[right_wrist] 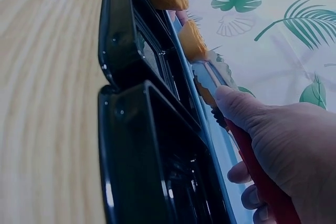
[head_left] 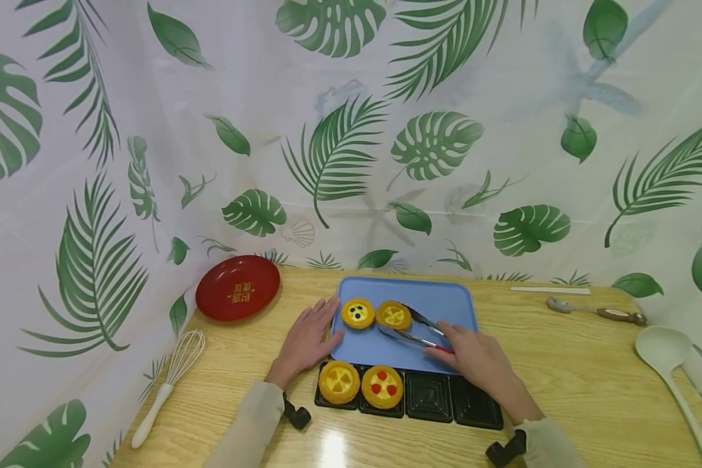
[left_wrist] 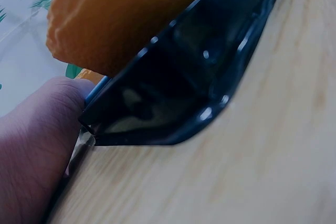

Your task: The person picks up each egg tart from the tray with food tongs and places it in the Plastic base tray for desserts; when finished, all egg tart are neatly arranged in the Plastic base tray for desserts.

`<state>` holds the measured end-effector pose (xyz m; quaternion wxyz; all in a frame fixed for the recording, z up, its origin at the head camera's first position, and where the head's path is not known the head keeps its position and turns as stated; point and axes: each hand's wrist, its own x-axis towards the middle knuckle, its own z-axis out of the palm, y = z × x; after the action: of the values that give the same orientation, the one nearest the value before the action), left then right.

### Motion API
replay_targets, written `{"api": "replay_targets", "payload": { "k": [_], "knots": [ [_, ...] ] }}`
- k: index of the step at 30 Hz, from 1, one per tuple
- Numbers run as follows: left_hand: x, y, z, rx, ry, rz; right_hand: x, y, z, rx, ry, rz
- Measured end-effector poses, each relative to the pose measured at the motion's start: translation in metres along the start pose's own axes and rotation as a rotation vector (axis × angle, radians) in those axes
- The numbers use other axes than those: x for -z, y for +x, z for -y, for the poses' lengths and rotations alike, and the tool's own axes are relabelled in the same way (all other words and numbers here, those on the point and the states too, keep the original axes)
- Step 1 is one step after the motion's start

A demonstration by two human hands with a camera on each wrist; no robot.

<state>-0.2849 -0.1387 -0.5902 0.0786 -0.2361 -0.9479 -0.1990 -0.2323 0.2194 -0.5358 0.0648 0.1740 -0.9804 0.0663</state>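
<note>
My right hand (head_left: 480, 357) grips red-handled metal tongs (head_left: 412, 338), seen closer in the right wrist view. Their tips lie on either side of an egg tart with yellow wedges (head_left: 394, 316) on the blue tray (head_left: 433, 296); whether both touch it I cannot tell. Left of it, on the same tray, sits a tart with dark berries (head_left: 358, 313). With fingers extended, my left hand (head_left: 307, 335) rests at the tray's left edge. In front is a black four-section container (head_left: 428, 396); its two left sections hold a wedge-topped tart (head_left: 339, 382) and a red-topped tart (head_left: 382, 387).
On the left are a red plate (head_left: 216, 292) and a whisk (head_left: 166, 387). At right lie white chopsticks (head_left: 550, 290), a metal utensil with a brown handle (head_left: 597, 312) and a pale ladle (head_left: 667, 354). A leaf-patterned curtain (head_left: 351, 247) borders the wooden table's back.
</note>
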Motion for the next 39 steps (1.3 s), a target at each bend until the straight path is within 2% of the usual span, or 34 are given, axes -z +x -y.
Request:
{"api": "replay_targets", "payload": {
  "k": [16,24,32,39],
  "knots": [
    [0.001,0.0,0.0,-0.001,-0.005,-0.004,0.022,-0.024,0.001,-0.01,0.023,-0.024],
    [-0.001,0.0,0.0,-0.003,0.0,-0.007,0.036,-0.047,0.003,-0.043,0.019,-0.029],
    [-0.001,0.0,0.0,0.01,0.006,0.001,0.046,-0.074,0.006,-0.029,0.008,-0.059],
    [0.0,0.0,-0.001,0.003,-0.004,-0.002,0.058,-0.095,0.009,-0.089,0.049,0.015]
  ]
}}
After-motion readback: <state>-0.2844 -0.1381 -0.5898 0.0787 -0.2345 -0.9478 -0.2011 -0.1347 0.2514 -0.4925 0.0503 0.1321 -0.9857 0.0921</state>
